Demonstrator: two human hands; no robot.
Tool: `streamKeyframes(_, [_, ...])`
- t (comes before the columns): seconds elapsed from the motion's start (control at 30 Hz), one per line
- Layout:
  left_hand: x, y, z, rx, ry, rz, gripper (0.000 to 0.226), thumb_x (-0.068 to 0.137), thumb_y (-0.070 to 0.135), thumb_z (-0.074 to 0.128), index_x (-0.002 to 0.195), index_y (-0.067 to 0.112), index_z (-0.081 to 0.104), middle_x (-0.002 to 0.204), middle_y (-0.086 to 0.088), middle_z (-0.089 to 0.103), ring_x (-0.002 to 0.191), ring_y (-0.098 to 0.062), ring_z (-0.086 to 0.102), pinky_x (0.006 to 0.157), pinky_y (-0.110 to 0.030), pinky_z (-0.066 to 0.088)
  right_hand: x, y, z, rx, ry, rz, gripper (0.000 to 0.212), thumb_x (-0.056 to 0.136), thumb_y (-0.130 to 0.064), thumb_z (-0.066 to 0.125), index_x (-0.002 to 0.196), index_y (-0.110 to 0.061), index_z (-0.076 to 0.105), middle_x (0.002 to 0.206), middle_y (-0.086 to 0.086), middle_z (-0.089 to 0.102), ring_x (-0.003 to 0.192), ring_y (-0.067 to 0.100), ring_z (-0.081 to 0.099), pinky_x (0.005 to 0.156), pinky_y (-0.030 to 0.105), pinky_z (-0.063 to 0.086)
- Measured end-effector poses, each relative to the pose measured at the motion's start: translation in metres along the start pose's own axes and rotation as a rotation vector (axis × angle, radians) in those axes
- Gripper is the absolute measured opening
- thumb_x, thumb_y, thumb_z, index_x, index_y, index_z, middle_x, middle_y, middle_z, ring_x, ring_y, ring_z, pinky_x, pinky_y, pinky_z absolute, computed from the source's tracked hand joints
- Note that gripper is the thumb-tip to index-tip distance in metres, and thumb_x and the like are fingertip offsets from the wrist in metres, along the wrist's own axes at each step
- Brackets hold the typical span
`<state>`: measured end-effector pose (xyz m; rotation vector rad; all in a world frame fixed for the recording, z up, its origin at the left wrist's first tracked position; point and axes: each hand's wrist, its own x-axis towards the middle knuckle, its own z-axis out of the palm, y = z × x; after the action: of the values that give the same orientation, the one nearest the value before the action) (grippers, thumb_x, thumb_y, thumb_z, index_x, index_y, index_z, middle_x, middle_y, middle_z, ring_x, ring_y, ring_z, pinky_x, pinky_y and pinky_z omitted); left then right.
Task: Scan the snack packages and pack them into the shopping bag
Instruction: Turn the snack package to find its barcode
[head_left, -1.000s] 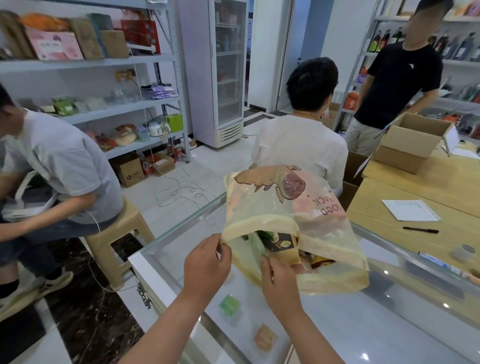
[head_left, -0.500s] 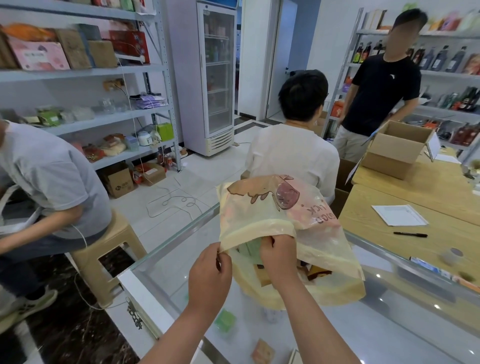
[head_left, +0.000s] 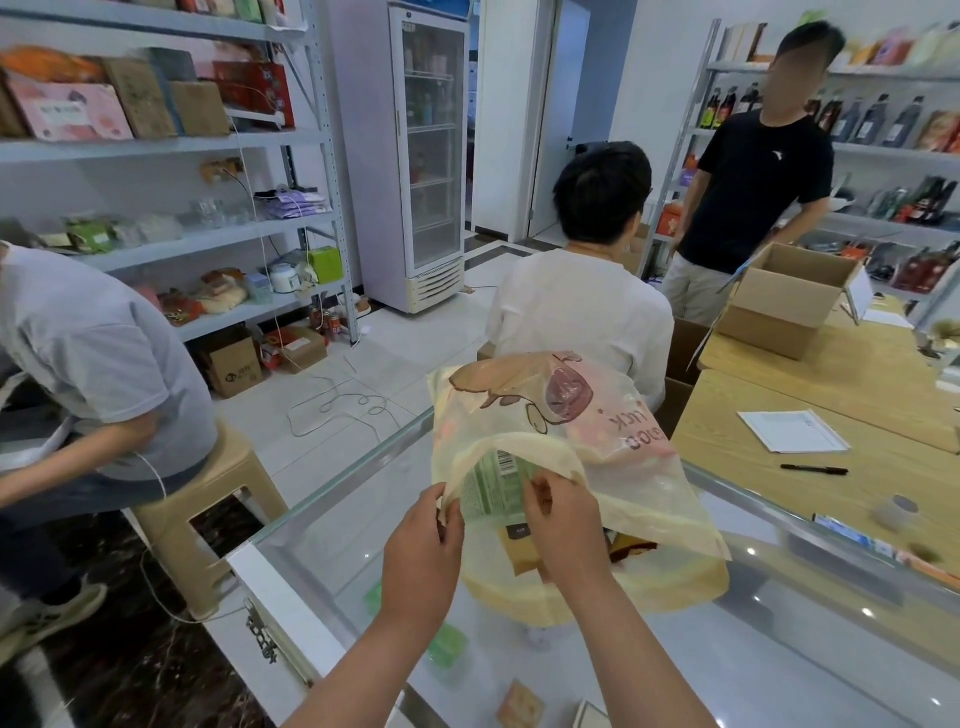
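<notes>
A translucent yellow shopping bag (head_left: 613, 447) with a cartoon print is held up over the glass counter (head_left: 779, 639). My left hand (head_left: 423, 545) pinches the left edge of the bag's mouth. My right hand (head_left: 566, 525) grips the near edge of the mouth, its fingertips against a green snack package (head_left: 491, 486) with a barcode that shows through the plastic. More snack packages (head_left: 519, 545), tan and dark, lie lower inside the bag.
Three people are near: one seated left on a stool (head_left: 208, 509), one seated ahead (head_left: 582, 312), one standing at back right (head_left: 748, 192). A wooden table (head_left: 831, 499) at right holds paper, a pen (head_left: 813, 470) and a cardboard box (head_left: 784, 301). Small packets (head_left: 519, 704) lie inside the counter.
My right hand came out from deep inside the bag and now grips its mouth edge. The bag rose slightly, and the green package now stands up near the opening.
</notes>
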<state>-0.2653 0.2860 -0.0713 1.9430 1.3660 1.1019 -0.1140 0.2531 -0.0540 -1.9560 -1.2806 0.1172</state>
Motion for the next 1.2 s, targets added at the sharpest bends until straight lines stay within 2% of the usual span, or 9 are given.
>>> streamKeyframes(0.13, [-0.003,-0.002,0.006,0.016,0.003,-0.023,0.017,0.098,0.023,0.049,0.111,0.018,0.058,0.067,0.009,0.053,0.062,-0.007,0.051,0.052,-0.016,0.035,-0.026,0.028,-0.018,-0.197,0.209,-0.272,0.032,0.071,0.003,0.077,0.094,-0.009,0.059,0.088,0.004,0.058,0.081,0.018,0.056,0.073,0.017,0.041])
streamKeyframes(0.23, [-0.008,-0.010,0.008,0.088,0.012,-0.057,0.025,0.094,0.029,0.055,0.115,0.016,0.053,0.063,0.008,0.050,0.055,-0.010,0.049,0.047,-0.026,0.036,-0.033,0.056,-0.035,-0.330,0.447,-0.011,0.064,0.055,-0.007,0.088,0.104,-0.011,0.047,0.096,0.018,0.053,0.085,0.034,0.052,0.073,0.037,0.048])
streamKeyframes(0.37, [-0.013,-0.016,0.008,0.176,-0.026,-0.119,0.050,0.089,0.048,0.057,0.126,0.016,0.046,0.085,0.004,0.054,0.066,-0.015,0.054,0.048,-0.025,0.034,-0.036,0.089,-0.060,-0.441,0.292,0.315,0.086,0.061,-0.025,0.089,0.134,-0.019,0.045,0.135,0.025,0.036,0.122,0.045,0.037,0.094,0.056,0.040])
streamKeyframes(0.47, [-0.016,-0.017,0.006,0.297,-0.119,-0.127,0.063,0.086,0.060,0.053,0.134,0.023,0.038,0.087,0.007,0.054,0.067,-0.013,0.053,0.047,-0.023,0.032,-0.032,0.104,-0.074,-0.306,0.150,0.390,0.085,0.072,-0.039,0.081,0.144,-0.024,0.038,0.147,0.017,0.035,0.133,0.038,0.033,0.104,0.051,0.036])
streamKeyframes(0.57, [-0.018,-0.015,0.001,0.407,-0.191,-0.072,0.046,0.097,0.043,0.044,0.139,0.024,0.039,0.067,0.011,0.048,0.057,-0.011,0.045,0.045,-0.022,0.028,-0.035,0.115,-0.082,-0.084,0.079,0.353,0.075,0.077,-0.033,0.078,0.142,-0.023,0.042,0.135,0.008,0.053,0.125,0.029,0.047,0.100,0.044,0.042])
streamKeyframes(0.73, [-0.015,-0.007,-0.001,0.397,-0.148,-0.039,0.036,0.098,0.017,0.040,0.132,0.019,0.053,0.061,0.008,0.046,0.056,-0.017,0.044,0.044,-0.025,0.026,-0.045,0.115,-0.098,0.055,0.141,0.447,0.029,0.096,-0.008,0.045,0.120,-0.012,0.061,0.097,0.013,0.066,0.087,0.029,0.057,0.071,0.032,0.042])
streamKeyframes(0.9, [-0.010,0.000,-0.004,0.181,-0.067,-0.044,0.036,0.094,0.007,0.044,0.124,0.021,0.058,0.069,0.001,0.063,0.059,-0.019,0.054,0.051,-0.029,0.040,-0.025,0.104,-0.117,0.034,0.182,0.443,0.005,0.090,-0.001,0.050,0.090,-0.006,0.053,0.069,0.010,0.055,0.064,0.026,0.051,0.055,0.032,0.037])
streamKeyframes(1.07, [0.000,0.002,-0.004,0.282,-0.139,-0.088,0.024,0.100,0.023,0.040,0.084,0.011,0.054,0.068,-0.002,0.062,0.062,-0.021,0.057,0.058,-0.039,0.049,-0.014,0.097,-0.133,0.177,0.178,0.508,0.017,0.086,0.004,0.043,0.089,-0.009,0.053,0.079,0.017,0.061,0.064,0.029,0.064,0.051,0.030,0.051])
streamKeyframes(1.2, [0.003,0.006,-0.012,0.355,-0.109,-0.107,0.026,0.100,0.019,0.035,0.078,0.013,0.047,0.064,0.002,0.050,0.059,-0.019,0.047,0.048,-0.030,0.030,-0.017,0.095,-0.135,0.205,0.157,0.520,0.031,0.087,0.004,0.045,0.098,-0.012,0.070,0.090,0.012,0.070,0.062,0.024,0.068,0.050,0.024,0.053])
